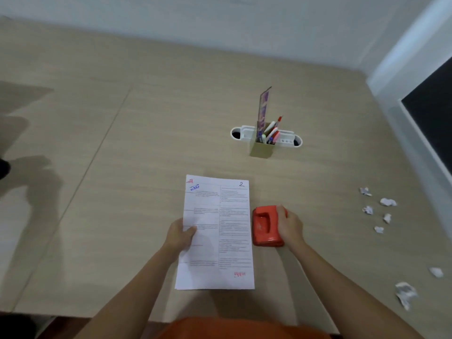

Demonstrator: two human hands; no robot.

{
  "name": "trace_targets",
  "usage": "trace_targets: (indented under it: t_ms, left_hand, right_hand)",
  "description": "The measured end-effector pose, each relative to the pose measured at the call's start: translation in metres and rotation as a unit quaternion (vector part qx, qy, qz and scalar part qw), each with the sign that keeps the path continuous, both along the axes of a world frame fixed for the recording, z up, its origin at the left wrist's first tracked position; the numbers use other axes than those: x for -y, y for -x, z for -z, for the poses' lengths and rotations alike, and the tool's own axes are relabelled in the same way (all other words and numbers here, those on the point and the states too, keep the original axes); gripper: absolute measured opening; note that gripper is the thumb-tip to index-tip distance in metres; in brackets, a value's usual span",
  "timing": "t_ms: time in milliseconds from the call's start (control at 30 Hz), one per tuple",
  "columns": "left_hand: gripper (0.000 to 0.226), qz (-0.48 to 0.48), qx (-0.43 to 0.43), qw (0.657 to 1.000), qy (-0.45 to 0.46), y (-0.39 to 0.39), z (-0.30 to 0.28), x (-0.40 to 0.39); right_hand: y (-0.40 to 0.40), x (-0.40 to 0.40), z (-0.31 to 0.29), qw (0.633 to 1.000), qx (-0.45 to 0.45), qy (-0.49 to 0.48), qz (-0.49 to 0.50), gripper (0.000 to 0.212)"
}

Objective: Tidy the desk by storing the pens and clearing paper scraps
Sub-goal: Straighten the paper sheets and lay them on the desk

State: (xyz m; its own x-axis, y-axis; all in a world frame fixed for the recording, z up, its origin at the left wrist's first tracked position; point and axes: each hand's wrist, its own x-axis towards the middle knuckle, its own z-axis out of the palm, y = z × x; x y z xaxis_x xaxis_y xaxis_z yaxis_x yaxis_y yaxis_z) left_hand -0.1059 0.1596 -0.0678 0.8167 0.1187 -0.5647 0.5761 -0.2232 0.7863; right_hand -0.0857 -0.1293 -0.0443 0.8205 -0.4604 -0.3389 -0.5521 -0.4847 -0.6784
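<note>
A printed paper sheet (216, 231) lies on the wooden desk in front of me. My left hand (179, 235) grips its left edge, thumb on top. To its right, my right hand (289, 225) is closed around the side of a red hole punch (266, 226). Further back stands a tan pen holder (260, 148) with several pens (272, 133) and a ruler upright in it. Several crumpled paper scraps (387, 202) lie scattered at the right side of the desk, with a larger scrap (404, 293) nearer the front edge.
A white cable grommet (266, 136) is set into the desk behind the pen holder. A wall (220, 20) borders the far edge, and a dark panel (433, 111) stands at the right. The desk's front edge (73, 314) runs near my body.
</note>
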Motion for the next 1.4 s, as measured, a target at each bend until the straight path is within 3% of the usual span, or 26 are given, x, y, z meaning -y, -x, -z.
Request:
trace_targets:
  t_ms: [733,933,1400]
  left_hand:
    - [0.032,0.004,-0.008,0.999,-0.054,-0.004,-0.008,0.020]
    - [0.032,0.010,-0.006,0.998,-0.056,-0.005,-0.006,0.019]
    - [0.032,0.005,-0.012,0.998,-0.054,-0.007,0.002,0.018]
  right_hand:
    - [-0.002,-0.025,0.006,0.999,-0.001,-0.009,-0.037,0.047]
    - [-0.009,-0.026,0.003,0.999,-0.007,-0.012,-0.034,0.039]
    - [-0.009,-0.022,0.041,0.977,-0.032,0.210,0.021,0.040]
